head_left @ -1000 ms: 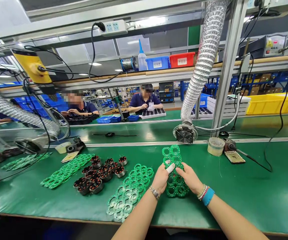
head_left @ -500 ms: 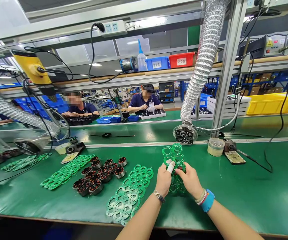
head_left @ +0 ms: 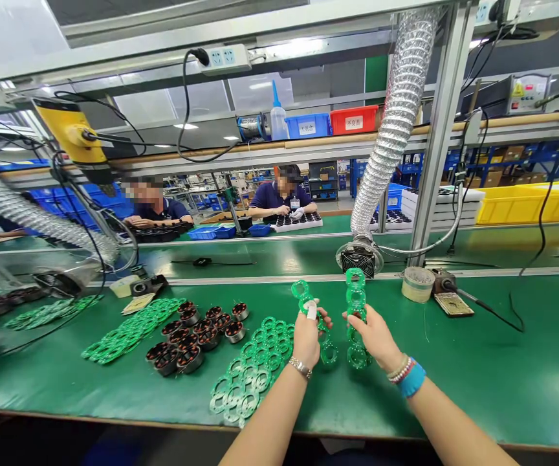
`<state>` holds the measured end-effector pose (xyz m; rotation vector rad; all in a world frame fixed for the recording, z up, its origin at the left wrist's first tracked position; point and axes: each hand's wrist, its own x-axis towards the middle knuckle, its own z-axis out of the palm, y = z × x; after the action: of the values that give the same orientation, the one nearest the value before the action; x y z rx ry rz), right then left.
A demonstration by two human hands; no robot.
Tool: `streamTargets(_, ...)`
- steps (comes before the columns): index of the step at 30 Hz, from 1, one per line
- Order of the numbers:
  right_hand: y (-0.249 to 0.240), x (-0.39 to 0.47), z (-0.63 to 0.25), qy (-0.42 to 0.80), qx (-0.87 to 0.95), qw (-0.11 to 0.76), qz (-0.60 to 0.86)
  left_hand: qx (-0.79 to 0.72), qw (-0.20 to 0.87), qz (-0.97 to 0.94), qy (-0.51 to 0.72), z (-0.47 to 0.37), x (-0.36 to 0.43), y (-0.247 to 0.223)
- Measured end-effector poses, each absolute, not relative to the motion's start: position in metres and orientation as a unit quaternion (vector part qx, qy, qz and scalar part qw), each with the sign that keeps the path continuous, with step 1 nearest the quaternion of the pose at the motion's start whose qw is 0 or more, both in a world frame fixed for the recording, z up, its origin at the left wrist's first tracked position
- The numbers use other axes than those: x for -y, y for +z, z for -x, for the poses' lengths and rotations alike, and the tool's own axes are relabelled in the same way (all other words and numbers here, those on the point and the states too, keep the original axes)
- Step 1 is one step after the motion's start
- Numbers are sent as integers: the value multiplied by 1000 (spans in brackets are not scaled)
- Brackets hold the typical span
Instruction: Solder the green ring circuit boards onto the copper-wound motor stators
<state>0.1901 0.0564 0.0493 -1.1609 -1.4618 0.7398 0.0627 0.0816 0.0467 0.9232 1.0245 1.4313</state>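
Note:
My left hand (head_left: pixel 307 336) is closed on a slanting strip of green ring-shaped circuit boards (head_left: pixel 328 353). Some of its rings are hidden behind the fingers. In my right hand (head_left: pixel 377 333) is a second, upright strip of the same ring boards (head_left: pixel 356 296), pinched near its middle. A gap separates the two strips, both held above the green bench top. Left of my left hand lies a panel of joined green ring boards (head_left: pixel 255 366). Beyond it stands a cluster of motor stators with copper windings (head_left: pixel 189 358).
Another stack of ring boards (head_left: pixel 131 330) lies farther left. A fan on a foil duct (head_left: pixel 357 255) hangs just past my hands. To the right are a round tub (head_left: pixel 418 285) and a soldering iron in its holder (head_left: pixel 447 285). Two co-workers sit across the bench.
The one panel held by both hands is now two separate strips, one in each hand. My left hand has moved left and my right hand slightly right.

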Motion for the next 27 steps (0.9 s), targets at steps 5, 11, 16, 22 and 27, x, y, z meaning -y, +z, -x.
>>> streamTargets(5,40,-52,-167,284,641,536,471,-391,576,-403,594,-86,-64,44)
streamTargets(11,38,-48,-181,257,643,546,472,-404,476,-610,488,-73,-68,66)
streamTargets(16,38,-53,-233,225,659,515,500,-427,410,-718,367,-63,-93,64)
streamTargets(22,4,-61,-252,290,672,421,536,-473,330,-761,297,-55,-97,34)
streamTargets(27,-5,-64,-247,305,677,413,528,-509,313,-752,279,-16,-91,22)
